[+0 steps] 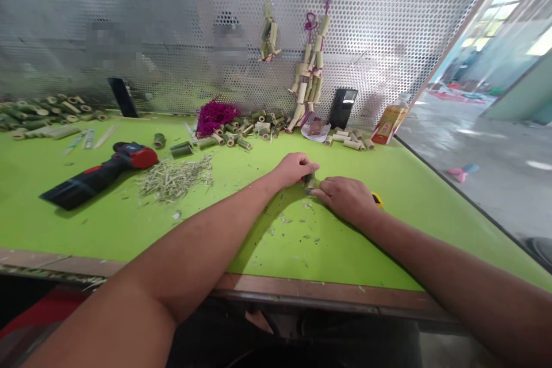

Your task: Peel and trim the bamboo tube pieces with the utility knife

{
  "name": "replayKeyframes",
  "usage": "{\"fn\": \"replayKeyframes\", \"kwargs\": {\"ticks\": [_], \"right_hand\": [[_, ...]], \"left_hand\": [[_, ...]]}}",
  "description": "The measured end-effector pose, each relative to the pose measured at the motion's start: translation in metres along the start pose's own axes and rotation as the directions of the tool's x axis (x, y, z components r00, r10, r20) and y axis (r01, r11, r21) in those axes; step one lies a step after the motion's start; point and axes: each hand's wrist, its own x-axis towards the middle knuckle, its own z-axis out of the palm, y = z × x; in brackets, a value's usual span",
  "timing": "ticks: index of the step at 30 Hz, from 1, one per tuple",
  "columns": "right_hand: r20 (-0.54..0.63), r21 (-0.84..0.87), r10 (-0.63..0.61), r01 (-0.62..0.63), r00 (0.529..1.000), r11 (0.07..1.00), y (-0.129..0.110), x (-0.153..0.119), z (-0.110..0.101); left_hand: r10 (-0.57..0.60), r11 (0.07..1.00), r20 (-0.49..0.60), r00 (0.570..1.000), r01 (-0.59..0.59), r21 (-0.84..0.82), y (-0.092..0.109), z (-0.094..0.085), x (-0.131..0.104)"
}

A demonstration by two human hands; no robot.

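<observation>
Near the middle of the green table, my left hand (297,168) is closed around the top of a short green bamboo piece (309,181), which stands nearly upright. My right hand (345,196) has its fingers curled, with the fingertips at the foot of that piece. Whatever the right hand may grip is hidden inside it. A yellow and black object (377,199) shows just behind the right wrist; I cannot tell whether it is held or lies on the table. Small bamboo shavings (297,224) are scattered in front of both hands.
A red and black cordless power tool (112,169) lies at left beside a heap of shavings (175,178). Purple string (215,117), cut bamboo pieces (237,137) and a bottle (390,121) line the back. Strung bamboo (308,77) hangs on the perforated metal panel (181,29).
</observation>
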Motion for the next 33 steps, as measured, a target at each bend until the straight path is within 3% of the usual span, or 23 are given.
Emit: {"fn": "replayKeyframes", "kwargs": {"ticks": [5, 12, 18, 23, 29, 33], "right_hand": [[-0.089, 0.001, 0.161, -0.162, 0.983, 0.987, 0.0050, 0.0040, 0.0024], [-0.091, 0.004, 0.188, -0.189, 0.978, 0.982, 0.0077, 0.0075, 0.0049], [-0.008, 0.005, 0.121, -0.121, 0.993, 0.993, 0.0067, 0.0070, 0.0018], [0.046, 0.018, -0.065, 0.064, 0.997, 0.998, 0.0007, 0.0029, -0.0008], [-0.059, 0.003, 0.138, -0.138, 0.989, 0.990, 0.0045, 0.0051, 0.0019], [-0.038, 0.014, 0.175, -0.174, 0.984, 0.985, 0.0072, 0.0087, 0.0030]], "left_hand": [[0.015, 0.998, 0.010, 1.000, -0.016, 0.059, 0.0018, 0.0004, -0.0017], [0.021, 0.996, 0.013, 1.000, -0.022, 0.082, 0.0016, 0.0002, -0.0019], [0.016, 0.999, 0.019, 1.000, -0.017, 0.045, 0.0001, 0.0011, 0.0000], [-0.010, 0.999, -0.027, 1.000, 0.011, 0.031, -0.0029, 0.0006, 0.0023], [0.016, 1.000, 0.013, 1.000, -0.016, 0.000, -0.0020, 0.0004, 0.0009], [0.020, 0.998, 0.078, 0.997, -0.015, -0.064, -0.0005, -0.0015, 0.0006]]}}
